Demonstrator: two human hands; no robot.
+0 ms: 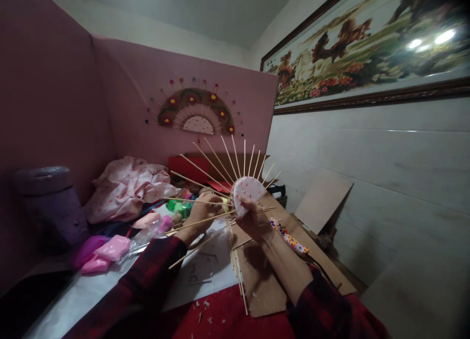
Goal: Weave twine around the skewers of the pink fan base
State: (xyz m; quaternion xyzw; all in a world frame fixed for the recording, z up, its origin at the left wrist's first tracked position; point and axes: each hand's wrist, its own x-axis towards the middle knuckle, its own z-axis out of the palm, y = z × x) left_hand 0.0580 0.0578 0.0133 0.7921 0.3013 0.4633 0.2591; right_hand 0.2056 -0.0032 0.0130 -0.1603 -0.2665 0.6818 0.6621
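In my right hand (pixel 255 224) is a half-round piece covered in white cloth with small red spots (pixel 249 192); thumb and fingers grip its lower part. Thin wooden sticks (pixel 235 158) fan out from its curved edge, up and to the left. My left hand (pixel 203 212) is closed close to the left edge of the piece, among the lower sticks. What its fingertips pinch is too small to make out. Under both hands, more loose sticks (pixel 238 275) lie across white paper (pixel 200 275) and brown cardboard (pixel 262 290).
A flower-patterned object (pixel 288 236) rests on the cardboard. Pink packets (pixel 112 248), spotted cloth (pixel 130 187) and a lilac bottle (pixel 51 207) stand or lie at left. A finished-looking fan decoration (pixel 196 109) hangs on the pink panel. A framed horse picture (pixel 352 50) is at right.
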